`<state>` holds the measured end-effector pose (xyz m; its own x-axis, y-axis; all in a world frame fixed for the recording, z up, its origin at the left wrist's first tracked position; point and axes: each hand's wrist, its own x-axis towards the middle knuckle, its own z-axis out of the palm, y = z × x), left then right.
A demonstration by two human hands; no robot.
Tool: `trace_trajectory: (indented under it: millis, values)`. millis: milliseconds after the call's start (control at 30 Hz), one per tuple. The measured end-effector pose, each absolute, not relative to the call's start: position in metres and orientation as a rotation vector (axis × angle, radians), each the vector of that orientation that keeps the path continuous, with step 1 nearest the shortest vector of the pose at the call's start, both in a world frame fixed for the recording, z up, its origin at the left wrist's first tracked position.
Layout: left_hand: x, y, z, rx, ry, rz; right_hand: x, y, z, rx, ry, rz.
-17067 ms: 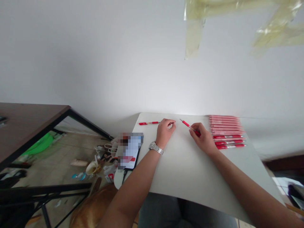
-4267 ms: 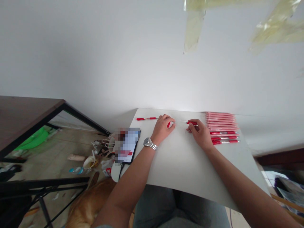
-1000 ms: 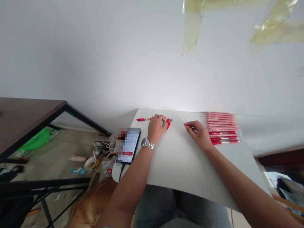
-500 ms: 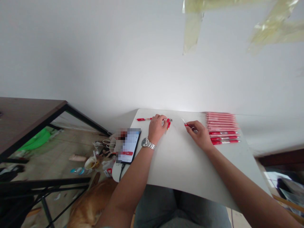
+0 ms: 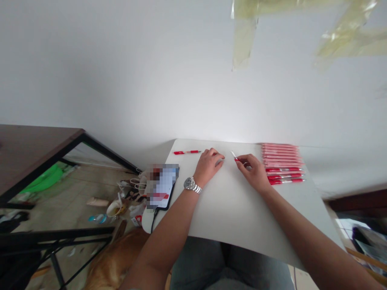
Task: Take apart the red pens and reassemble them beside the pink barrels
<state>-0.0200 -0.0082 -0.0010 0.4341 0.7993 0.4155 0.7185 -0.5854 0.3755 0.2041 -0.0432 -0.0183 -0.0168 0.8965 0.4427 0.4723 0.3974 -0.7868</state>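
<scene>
My right hand [image 5: 250, 167] pinches a clear pen barrel with a red grip [image 5: 234, 155], its clear end pointing up and left. My left hand [image 5: 209, 166], with a metal watch [image 5: 189, 183] on the wrist, rests on the table with fingers curved and a gap between thumb and forefinger. Whatever lies under its palm is hidden. Behind it to the left lies a red pen [image 5: 186, 152]. Right of my right hand is a row of pale pink pens or refills [image 5: 281, 153], with several red pens [image 5: 286, 176] at its near side.
The white table [image 5: 229, 205] stands against a wall. A phone [image 5: 165, 189] with a cable lies at its left edge. A dog [image 5: 121, 257] is on the floor at lower left, near a dark desk [image 5: 39, 149] and scattered items.
My left hand has shifted right, covering the small red parts that showed near its fingertips. The red pen at left is now fully uncovered. My right hand stays put with the barrel.
</scene>
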Motion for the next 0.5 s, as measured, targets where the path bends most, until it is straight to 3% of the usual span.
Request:
trace_trajectory:
  millis: [500]
  values:
    - [-0.017,-0.012,0.011,2.287,1.149,1.079,0.203,-0.046,-0.014,-1.219,-1.67,0.551]
